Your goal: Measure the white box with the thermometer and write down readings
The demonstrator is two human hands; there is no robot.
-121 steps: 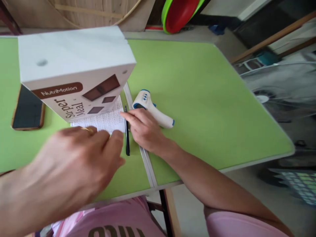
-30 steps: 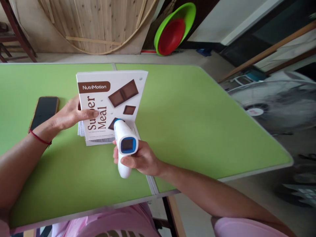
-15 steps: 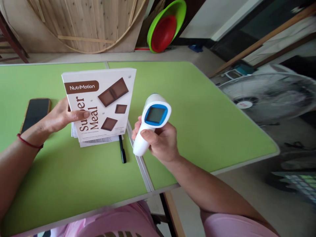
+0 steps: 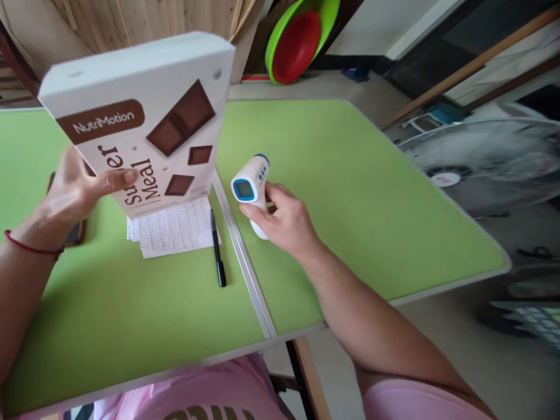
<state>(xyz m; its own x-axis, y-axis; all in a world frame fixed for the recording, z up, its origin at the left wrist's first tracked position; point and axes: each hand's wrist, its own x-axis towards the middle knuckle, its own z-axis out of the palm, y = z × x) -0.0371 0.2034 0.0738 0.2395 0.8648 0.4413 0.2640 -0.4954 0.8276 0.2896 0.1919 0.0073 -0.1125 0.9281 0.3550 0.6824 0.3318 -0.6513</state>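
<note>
My left hand [image 4: 79, 186] grips a white NutriMotion box [image 4: 170, 87] printed with brown chocolate squares, thumb across its front. The box is tilted and held up above the table, its top face showing. In my right hand [image 4: 284, 219] is a white infrared thermometer [image 4: 254, 178] with a blue-rimmed screen, fingers closed round its handle; the screen looks blank. Below the box lie sheets of paper [image 4: 175, 233] covered in writing. A black pen [image 4: 217, 256] rests at their right edge. Behind my left wrist a phone [image 4: 76, 234] is mostly hidden.
The green table [image 4: 371, 204] has a metal seam [image 4: 240, 256] running across it. On the right stands a fan [image 4: 490, 157]. Green [image 4: 328, 23] and red [image 4: 300, 46] basins lean at the back, beside a wooden round panel [image 4: 175, 17].
The box has come up and left, nearer the camera, tilting so its top shows. The thermometer has turned and moved away from me, slightly left. More of the paper is uncovered.
</note>
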